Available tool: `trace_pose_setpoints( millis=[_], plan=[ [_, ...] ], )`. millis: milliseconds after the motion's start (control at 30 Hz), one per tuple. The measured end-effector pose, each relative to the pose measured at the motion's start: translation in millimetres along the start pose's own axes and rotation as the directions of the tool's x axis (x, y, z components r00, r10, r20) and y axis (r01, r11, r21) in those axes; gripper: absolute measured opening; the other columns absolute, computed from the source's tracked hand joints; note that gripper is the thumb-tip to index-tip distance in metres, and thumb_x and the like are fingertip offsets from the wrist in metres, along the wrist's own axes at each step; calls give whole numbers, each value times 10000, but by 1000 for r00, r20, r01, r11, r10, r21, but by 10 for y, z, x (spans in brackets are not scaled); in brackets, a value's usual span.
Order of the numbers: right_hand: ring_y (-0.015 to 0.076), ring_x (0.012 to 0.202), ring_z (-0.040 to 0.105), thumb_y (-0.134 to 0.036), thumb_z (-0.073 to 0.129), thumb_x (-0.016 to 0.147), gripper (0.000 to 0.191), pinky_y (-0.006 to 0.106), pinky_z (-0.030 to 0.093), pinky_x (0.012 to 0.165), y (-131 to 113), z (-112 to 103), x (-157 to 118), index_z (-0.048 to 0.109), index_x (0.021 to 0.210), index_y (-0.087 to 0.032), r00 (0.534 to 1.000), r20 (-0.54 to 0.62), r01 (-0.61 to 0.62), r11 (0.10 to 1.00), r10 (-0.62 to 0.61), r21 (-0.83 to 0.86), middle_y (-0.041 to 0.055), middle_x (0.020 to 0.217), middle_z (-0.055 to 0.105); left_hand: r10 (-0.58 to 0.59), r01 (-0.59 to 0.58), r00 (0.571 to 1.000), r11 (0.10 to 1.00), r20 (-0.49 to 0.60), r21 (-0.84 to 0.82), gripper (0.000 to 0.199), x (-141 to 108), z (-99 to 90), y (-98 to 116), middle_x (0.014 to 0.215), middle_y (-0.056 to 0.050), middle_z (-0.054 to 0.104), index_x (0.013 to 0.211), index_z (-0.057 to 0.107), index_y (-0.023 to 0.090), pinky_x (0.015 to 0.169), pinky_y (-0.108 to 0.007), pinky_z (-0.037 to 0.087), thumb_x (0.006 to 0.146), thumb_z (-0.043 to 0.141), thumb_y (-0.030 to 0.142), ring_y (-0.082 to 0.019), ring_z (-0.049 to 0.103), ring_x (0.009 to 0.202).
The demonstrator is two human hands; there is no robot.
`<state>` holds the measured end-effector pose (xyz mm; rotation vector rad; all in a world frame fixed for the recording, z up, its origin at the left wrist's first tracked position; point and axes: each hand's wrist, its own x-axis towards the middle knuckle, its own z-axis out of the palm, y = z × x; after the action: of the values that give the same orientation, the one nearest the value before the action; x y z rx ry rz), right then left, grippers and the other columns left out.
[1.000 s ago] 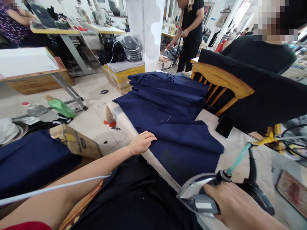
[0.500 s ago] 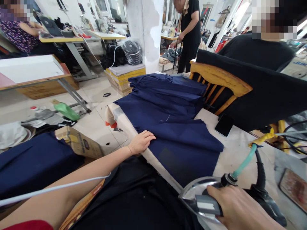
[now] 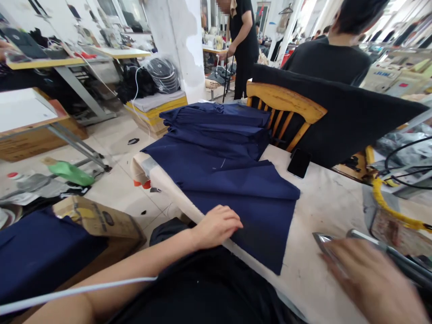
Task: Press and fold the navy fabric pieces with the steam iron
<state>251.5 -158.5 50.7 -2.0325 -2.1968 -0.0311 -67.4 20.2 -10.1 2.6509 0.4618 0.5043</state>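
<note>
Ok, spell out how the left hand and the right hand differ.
Place: the left hand lies over the near edge of the navy cloth; the right hand is off to the right of it, at the iron.
Hold: the left hand grips nothing; the right hand is closed around the iron.
Sharpness: the left hand shows fairly clear, the right hand blurred.
Shared: both are bare.

Head view: worn on the head, looking forward and down.
Table (image 3: 303,216): seen from above its near edge, at close range.
Left hand (image 3: 216,227) and right hand (image 3: 367,272): near the lens, lower half of view.
Pillar (image 3: 175,45): well beyond the table, upper part.
</note>
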Motion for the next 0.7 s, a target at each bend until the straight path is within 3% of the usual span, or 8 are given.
trace_pose_setpoints(
  millis=[67,167,267,367,433,500,600,700],
  plan=[
    [190,804,582,-204,476,868,131,319,425,691,-430,186,65,598,864,-253,967,91,231,968,-239,94,35,857,609,75,-72,994,997,84,-30,190,73,98,177,1020,-25,639,998,625,223,843,-293,378,909,458,202,-147,533,945],
    [146,648,534,-102,458,869,216,285,364,580,-767,483,84,519,691,-209,945,115,296,950,-306,97,-6,692,532,108,-102,984,994,141,-49,154,124,238,314,1021,-15,637,983,624,225,846,-300,365,890,502,212,-153,519,963],
    [145,635,524,-81,473,860,228,278,344,571,-778,628,80,506,665,-194,943,112,304,948,-314,99,-6,673,521,81,-76,988,996,135,-41,130,129,323,348,1011,1,632,952,626,231,828,-307,357,883,517,213,-159,509,955],
    [151,623,523,-73,445,857,245,277,341,574,-721,617,126,516,656,-194,935,147,311,945,-323,100,3,667,533,55,-51,991,998,122,-38,134,125,339,356,1010,11,626,942,624,232,826,-306,352,891,502,209,-158,504,952],
    [142,617,525,-88,419,859,244,265,332,559,-705,568,185,525,665,-192,939,213,239,957,-271,163,5,678,542,50,-45,991,998,124,-40,137,125,322,364,1008,11,625,937,626,229,824,-304,351,902,493,226,-157,504,951],
    [126,612,520,-103,395,846,233,249,329,552,-691,517,251,535,682,-191,931,322,80,954,-175,288,0,688,548,51,-44,990,998,130,-51,135,128,296,371,1005,6,627,933,630,224,823,-304,353,903,508,272,-159,506,950],
    [126,618,507,-155,419,787,176,255,350,578,-638,494,326,558,683,-190,878,478,-224,853,-33,471,-4,681,567,57,-46,988,996,146,-78,164,134,266,373,1015,-1,629,956,631,217,830,-301,358,874,564,343,-163,509,959],
    [131,596,490,-225,450,753,157,258,345,557,-560,559,351,582,681,-181,832,554,-389,752,39,531,-7,629,560,50,-42,988,997,148,-62,156,145,262,367,1013,10,634,954,636,224,825,-299,359,888,545,332,-159,513,953]
  ],
)
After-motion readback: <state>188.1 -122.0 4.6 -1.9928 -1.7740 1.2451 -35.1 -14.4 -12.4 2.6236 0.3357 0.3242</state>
